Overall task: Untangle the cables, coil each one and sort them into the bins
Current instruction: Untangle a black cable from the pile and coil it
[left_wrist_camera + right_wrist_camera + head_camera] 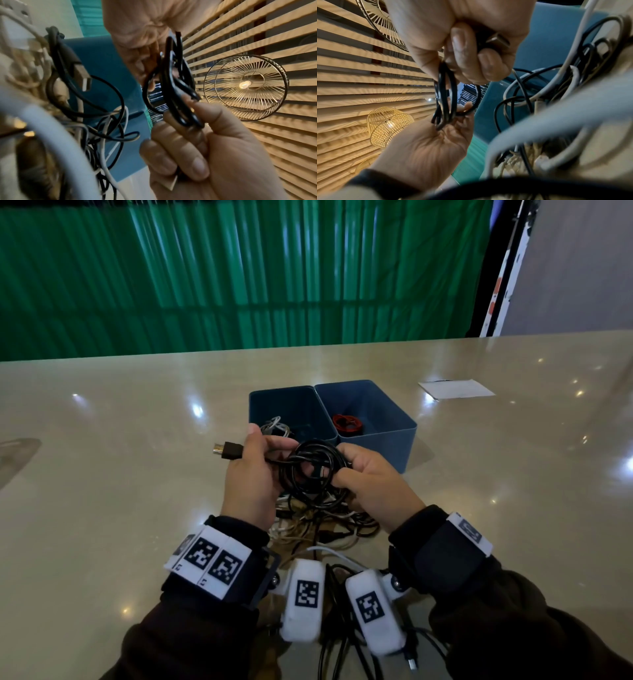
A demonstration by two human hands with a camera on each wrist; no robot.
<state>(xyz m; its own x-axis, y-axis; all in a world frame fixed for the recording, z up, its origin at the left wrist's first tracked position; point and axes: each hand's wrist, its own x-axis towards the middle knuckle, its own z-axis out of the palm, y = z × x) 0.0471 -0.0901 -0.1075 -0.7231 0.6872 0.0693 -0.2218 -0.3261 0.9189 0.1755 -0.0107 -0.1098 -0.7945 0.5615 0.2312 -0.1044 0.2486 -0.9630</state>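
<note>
Head view, counter (pixel 102 474): it carries two blue bins side by side, a tangled pile in front of them, and a sheet of paper (pixel 457 388) well apart on the right.
Tangled pile (pixel 318 522): black, white and beige cables lie knotted together on the counter just below the hands; by my reading this is most of the work left.
Left bin (pixel 291 402): holds a whitish cable (pixel 274 426), so one sort looks done.
Right bin (pixel 387 405): holds a red coil (pixel 347 422), a second sort that looks done.
Black cable (pixel 313 470): wound into several loops and held in the air between both hands, above the pile and just in front of the bins; coiling seems nearly finished, and it is not yet binned.
Left hand (pixel 253 474): grip curled round the loops and the cable end, with the plug (pixel 227 451) sticking out to the left.
Right hand (pixel 370 477): grip pinching the opposite side of the loops, fingers bent round them.
</note>
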